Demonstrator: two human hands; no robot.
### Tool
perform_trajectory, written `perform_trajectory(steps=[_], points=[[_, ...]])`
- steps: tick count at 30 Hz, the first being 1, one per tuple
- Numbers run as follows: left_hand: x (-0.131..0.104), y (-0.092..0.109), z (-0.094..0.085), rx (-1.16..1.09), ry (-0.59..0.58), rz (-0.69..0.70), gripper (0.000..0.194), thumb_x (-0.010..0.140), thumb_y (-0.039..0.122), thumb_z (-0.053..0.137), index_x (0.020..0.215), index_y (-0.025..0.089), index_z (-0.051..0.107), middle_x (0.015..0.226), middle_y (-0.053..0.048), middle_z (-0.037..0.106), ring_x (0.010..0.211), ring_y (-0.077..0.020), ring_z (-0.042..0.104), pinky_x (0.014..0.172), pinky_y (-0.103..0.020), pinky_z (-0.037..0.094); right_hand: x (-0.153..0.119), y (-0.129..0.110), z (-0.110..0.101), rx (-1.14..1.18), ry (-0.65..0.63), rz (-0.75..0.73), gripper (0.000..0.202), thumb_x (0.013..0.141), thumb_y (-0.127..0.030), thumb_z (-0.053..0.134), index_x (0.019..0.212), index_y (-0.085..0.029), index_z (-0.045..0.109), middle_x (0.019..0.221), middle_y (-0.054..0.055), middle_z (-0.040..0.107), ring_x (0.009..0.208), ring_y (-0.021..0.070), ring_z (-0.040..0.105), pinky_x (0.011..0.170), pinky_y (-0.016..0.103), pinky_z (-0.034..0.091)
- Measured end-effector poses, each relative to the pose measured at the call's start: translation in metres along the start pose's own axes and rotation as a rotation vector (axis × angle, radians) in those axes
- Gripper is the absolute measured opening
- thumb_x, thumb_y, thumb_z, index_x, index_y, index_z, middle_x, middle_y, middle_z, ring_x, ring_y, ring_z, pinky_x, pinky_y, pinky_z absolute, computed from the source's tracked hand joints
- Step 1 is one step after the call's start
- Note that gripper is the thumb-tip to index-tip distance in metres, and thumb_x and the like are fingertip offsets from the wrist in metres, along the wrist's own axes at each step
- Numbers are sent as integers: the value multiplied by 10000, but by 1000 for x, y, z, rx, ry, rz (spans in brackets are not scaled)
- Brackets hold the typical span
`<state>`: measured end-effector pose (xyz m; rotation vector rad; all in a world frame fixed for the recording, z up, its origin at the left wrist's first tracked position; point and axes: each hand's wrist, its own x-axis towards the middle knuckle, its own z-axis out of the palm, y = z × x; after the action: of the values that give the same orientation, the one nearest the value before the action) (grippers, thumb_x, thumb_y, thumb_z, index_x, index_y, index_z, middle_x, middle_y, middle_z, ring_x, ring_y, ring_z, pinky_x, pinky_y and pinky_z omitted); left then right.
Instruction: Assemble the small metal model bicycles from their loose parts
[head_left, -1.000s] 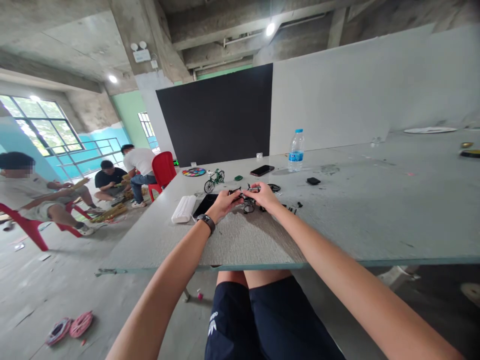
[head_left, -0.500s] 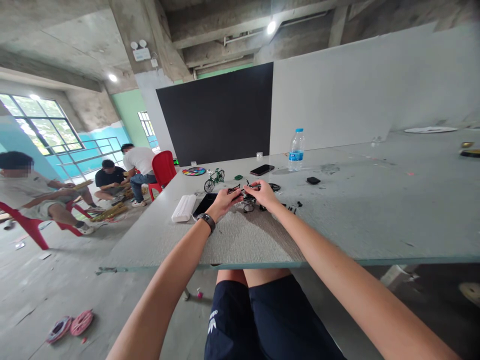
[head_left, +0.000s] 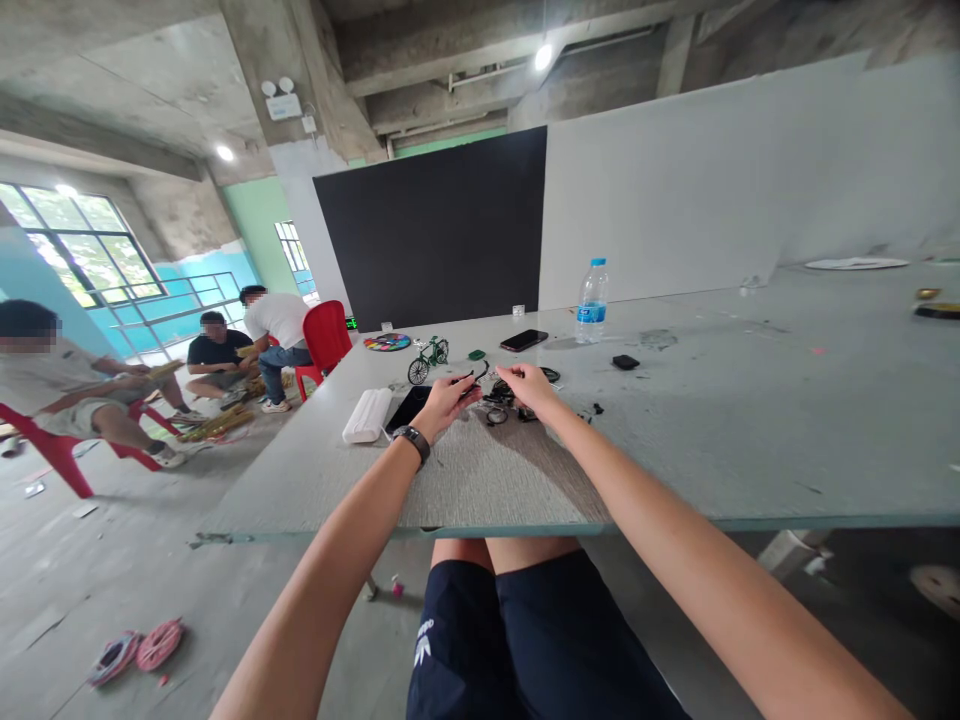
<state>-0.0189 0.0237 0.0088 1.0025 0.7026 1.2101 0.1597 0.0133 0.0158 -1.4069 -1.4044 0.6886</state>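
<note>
Between the fingertips of my left hand is a thin, dark curved part, which looks like a piece of a small model bicycle. My right hand is closed in a pinch just right of it; whatever it holds is too small to name. Below and between the hands lie several loose black model parts, some of them ring-shaped. A small black wheel shows partly behind my right hand. Farther back on the left stands an assembled green model bicycle.
On the grey table are a white case, a dark tablet-like slab, a phone, a water bottle, a small black object and a colourful disc. Several people sit working at the left.
My right hand has shifted slightly right, away from the left. The dark curved part in my left hand now points up more visibly between them.
</note>
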Motion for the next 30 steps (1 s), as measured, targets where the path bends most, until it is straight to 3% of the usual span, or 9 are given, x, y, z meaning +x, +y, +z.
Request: perform_trajectory(steps=[4, 15, 25, 30], points=[[-2, 1, 1, 31, -5, -39, 123, 849, 152, 724, 781, 62, 676, 765, -71, 670, 699, -106, 657, 829, -280, 558, -3, -1, 0, 6, -68, -17, 358, 822, -519, 721, 933, -185, 653, 653, 4, 610, 422, 86, 427, 443, 239, 333], [-6, 3, 1, 90, -61, -92, 137, 844, 163, 727, 753, 67, 691, 743, -83, 687, 691, -118, 649, 818, -277, 553, -3, 1, 1, -65, -8, -33, 340, 786, -470, 768, 918, -177, 657, 769, 49, 666, 544, 115, 520, 506, 239, 397], [-1, 0, -2, 64, -30, -56, 91, 812, 110, 751, 759, 76, 685, 776, -66, 680, 718, -95, 650, 878, -279, 556, 1, -2, -1, 7, 31, 65, 347, 849, -522, 689, 920, -192, 611, 744, 49, 665, 464, 112, 481, 472, 264, 390], [-1, 0, -2, 59, -3, -41, 140, 790, 72, 754, 690, 77, 657, 733, -52, 659, 703, -91, 650, 860, -265, 556, 6, -1, 0, 75, 65, -29, 258, 882, -443, 660, 979, -209, 611, 725, 62, 683, 523, 155, 523, 499, 275, 422]])
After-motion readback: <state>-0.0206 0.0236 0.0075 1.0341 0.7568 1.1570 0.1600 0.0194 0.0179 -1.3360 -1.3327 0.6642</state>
